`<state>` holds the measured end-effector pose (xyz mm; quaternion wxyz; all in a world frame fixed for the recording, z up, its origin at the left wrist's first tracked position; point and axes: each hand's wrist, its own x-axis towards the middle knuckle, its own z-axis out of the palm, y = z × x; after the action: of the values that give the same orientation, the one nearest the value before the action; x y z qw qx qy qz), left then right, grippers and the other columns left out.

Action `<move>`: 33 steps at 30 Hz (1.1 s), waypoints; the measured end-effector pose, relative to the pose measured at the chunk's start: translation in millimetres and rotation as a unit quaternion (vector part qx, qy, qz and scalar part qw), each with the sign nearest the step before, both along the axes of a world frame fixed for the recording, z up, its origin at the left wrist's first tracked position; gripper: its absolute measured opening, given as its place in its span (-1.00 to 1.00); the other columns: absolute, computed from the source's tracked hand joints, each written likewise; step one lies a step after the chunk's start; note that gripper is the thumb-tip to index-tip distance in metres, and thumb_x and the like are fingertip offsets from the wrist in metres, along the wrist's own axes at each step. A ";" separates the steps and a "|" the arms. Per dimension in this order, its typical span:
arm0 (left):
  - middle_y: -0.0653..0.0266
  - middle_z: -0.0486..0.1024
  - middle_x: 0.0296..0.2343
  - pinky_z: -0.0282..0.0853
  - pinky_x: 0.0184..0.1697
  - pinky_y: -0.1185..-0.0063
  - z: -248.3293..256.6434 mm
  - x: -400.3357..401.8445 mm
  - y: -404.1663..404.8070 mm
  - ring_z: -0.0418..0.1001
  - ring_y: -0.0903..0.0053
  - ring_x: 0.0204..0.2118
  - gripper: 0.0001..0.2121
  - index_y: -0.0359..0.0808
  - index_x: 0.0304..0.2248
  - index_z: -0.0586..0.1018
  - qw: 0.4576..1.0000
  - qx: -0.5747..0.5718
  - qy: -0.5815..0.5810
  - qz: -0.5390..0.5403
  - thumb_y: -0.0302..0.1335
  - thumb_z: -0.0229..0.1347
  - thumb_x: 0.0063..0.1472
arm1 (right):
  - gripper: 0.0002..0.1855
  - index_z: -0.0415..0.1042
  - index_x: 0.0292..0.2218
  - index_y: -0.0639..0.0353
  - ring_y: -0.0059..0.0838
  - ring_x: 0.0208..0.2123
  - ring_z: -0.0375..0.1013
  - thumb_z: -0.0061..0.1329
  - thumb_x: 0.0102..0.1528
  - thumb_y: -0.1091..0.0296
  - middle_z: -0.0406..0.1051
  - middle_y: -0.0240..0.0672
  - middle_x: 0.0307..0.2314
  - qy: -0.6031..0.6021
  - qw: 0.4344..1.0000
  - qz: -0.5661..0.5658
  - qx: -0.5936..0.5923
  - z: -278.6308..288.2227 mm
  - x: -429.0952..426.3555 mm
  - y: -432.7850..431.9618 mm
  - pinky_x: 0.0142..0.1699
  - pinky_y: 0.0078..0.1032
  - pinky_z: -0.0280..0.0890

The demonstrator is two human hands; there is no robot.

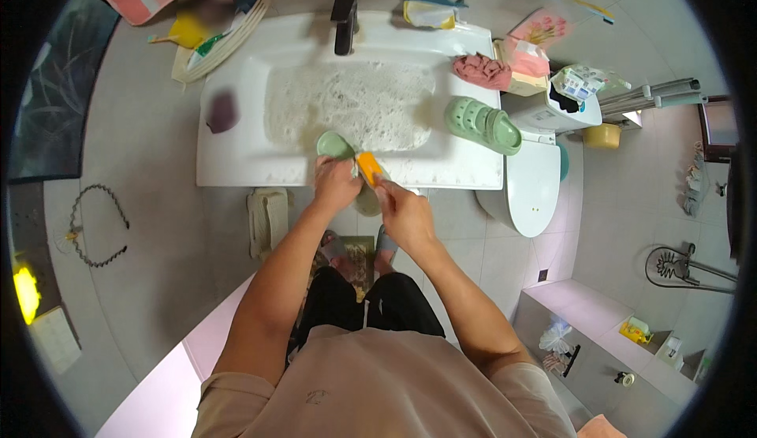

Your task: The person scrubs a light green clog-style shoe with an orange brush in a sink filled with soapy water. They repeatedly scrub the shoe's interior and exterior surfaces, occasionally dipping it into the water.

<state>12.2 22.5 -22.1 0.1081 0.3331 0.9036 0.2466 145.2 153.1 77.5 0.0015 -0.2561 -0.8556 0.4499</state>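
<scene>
My left hand (338,182) grips a light green clog (334,144) over the front rim of the white washbasin (230,166). Part of the clog shows beyond my knuckles, and a duller green part hangs below the rim between my hands. In my right hand (407,212) is an orange-backed scrubbing brush (369,168), held against the clog; its bristles are mostly hidden. Behind my hands, foamy water (349,107) fills the basin. A second green clog (482,124) lies on the basin's right ledge.
A black faucet (344,21) rises at the back. Along the right stand a crumpled pink cloth (482,70), a tissue box (528,68) and a white toilet (533,189). A whale-shaped soap holder (432,6) sits behind the basin. At left, a towel (267,222) hangs below the rim.
</scene>
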 end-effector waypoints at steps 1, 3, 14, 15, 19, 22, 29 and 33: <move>0.06 0.62 -0.45 0.24 0.04 0.30 -0.4 5.5 -0.8 0.58 0.14 -0.33 -0.83 -0.21 -0.36 0.64 1.000 0.021 -0.010 -0.003 -0.32 0.21 0.10 | -0.64 0.60 -0.05 0.05 0.22 -0.36 0.53 -0.09 0.29 0.10 0.53 0.13 -0.42 -0.006 1.000 0.004 0.017 -4.9 -6.6 -3.5 -0.21 -0.04 0.45; 0.05 0.62 -0.45 0.24 0.04 0.30 2.8 3.3 7.2 0.58 0.15 -0.33 -0.83 -0.20 -0.36 0.65 0.997 0.070 -0.018 -0.007 -0.31 0.21 0.11 | -0.65 0.58 -0.01 0.06 0.19 -0.39 0.53 -0.07 0.29 0.16 0.52 0.14 -0.42 -0.007 0.998 0.011 0.057 -20.5 -50.9 8.8 -0.24 -0.10 0.46; 0.05 0.63 -0.36 0.23 0.09 0.27 3.5 -0.5 10.9 0.56 0.10 -0.24 -0.75 -0.21 -0.26 0.66 0.998 0.004 -0.066 -0.006 -0.37 0.24 0.03 | -0.66 0.60 -0.05 0.07 0.23 -0.39 0.51 -0.11 0.30 0.17 0.51 0.12 -0.43 -0.020 0.998 0.010 0.054 -19.6 -72.4 13.6 -0.25 -0.06 0.43; 0.06 0.63 -0.36 0.23 0.09 0.27 1.5 -1.4 8.3 0.56 0.10 -0.24 -0.76 -0.21 -0.26 0.66 0.998 0.026 -0.056 -0.010 -0.37 0.24 0.03 | -0.67 0.60 -0.05 0.07 0.23 -0.39 0.51 -0.10 0.29 0.17 0.51 0.12 -0.42 -0.012 0.999 0.002 0.040 -19.5 -74.0 16.3 -0.25 -0.06 0.44; 0.05 0.63 -0.37 0.25 0.09 0.27 -8.5 2.5 -6.0 0.55 0.09 -0.22 -0.77 -0.19 -0.26 0.65 0.997 0.062 -0.035 -0.010 -0.37 0.23 0.05 | -0.65 0.59 0.00 -0.04 0.19 -0.34 0.55 -0.09 0.29 0.13 0.54 0.10 -0.40 -0.033 0.999 0.029 0.016 -5.8 -17.4 4.0 -0.17 -0.02 0.45; 0.04 0.63 -0.35 0.25 0.09 0.28 7.5 4.1 4.6 0.55 0.10 -0.19 -0.77 -0.19 -0.25 0.65 0.997 0.056 -0.049 -0.013 -0.35 0.22 0.07 | -0.65 0.58 0.01 -0.05 0.18 -0.32 0.55 -0.08 0.26 0.17 0.55 0.10 -0.38 -0.036 0.998 0.009 0.058 -21.4 -48.8 6.2 -0.17 -0.04 0.45; 0.07 0.61 -0.48 0.27 0.02 0.29 -5.8 2.0 -1.9 0.56 0.13 -0.33 -0.81 -0.24 -0.36 0.66 0.991 0.130 0.010 -0.008 -0.32 0.23 0.08 | -0.65 0.58 0.00 -0.03 0.17 -0.36 0.56 -0.11 0.28 0.18 0.57 0.03 -0.38 -0.029 0.997 0.046 0.051 -12.3 -2.4 15.0 -0.18 -0.04 0.46; 0.09 0.60 -0.47 0.27 0.02 0.29 0.7 -0.1 5.2 0.54 0.13 -0.30 -0.80 -0.24 -0.35 0.66 0.995 0.099 -0.014 -0.010 -0.31 0.25 0.08 | -0.66 0.60 -0.02 0.01 0.20 -0.33 0.55 -0.10 0.29 0.17 0.57 0.02 -0.34 -0.051 0.995 0.039 0.077 -25.4 -51.0 11.7 -0.16 -0.05 0.47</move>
<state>12.1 27.7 -21.4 0.0898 0.3476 0.8700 0.3380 94.2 164.8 52.1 -0.0399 -0.2447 -0.8959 0.3687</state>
